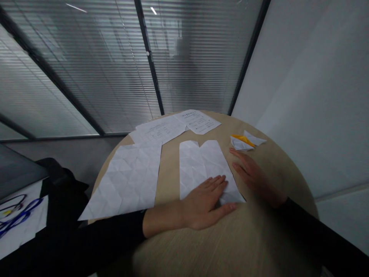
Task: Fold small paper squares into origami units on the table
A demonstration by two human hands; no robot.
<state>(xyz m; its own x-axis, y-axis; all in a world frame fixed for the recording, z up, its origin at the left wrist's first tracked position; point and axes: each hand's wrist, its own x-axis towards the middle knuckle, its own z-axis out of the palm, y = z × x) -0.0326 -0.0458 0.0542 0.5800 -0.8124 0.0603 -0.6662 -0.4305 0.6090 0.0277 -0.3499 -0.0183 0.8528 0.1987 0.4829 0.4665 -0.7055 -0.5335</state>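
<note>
A creased white sheet of paper (pixel 196 161) with a notch in its far edge lies on the round wooden table (pixel 170 173). My left hand (pixel 206 200) rests palm down on the near part of this sheet, fingers stretched out and thumb apart. Just right of the sheet is my right hand (pixel 250 173), its fingers extended and spread, holding nothing. Beyond its fingertips sits a small folded white and orange paper piece (pixel 242 142). Left of my hands a second sheet of paper (pixel 129 177), covered in a grid of fold lines, lies flat.
Several printed pages (pixel 164 129) overlap at the table's far edge. Glass panels with blinds (pixel 115 77) stand behind it, and a white wall (pixel 317 96) is at the right. Low on the left, blue cords (pixel 23 219) lie on a white surface beside a black bag-like object (pixel 62 181).
</note>
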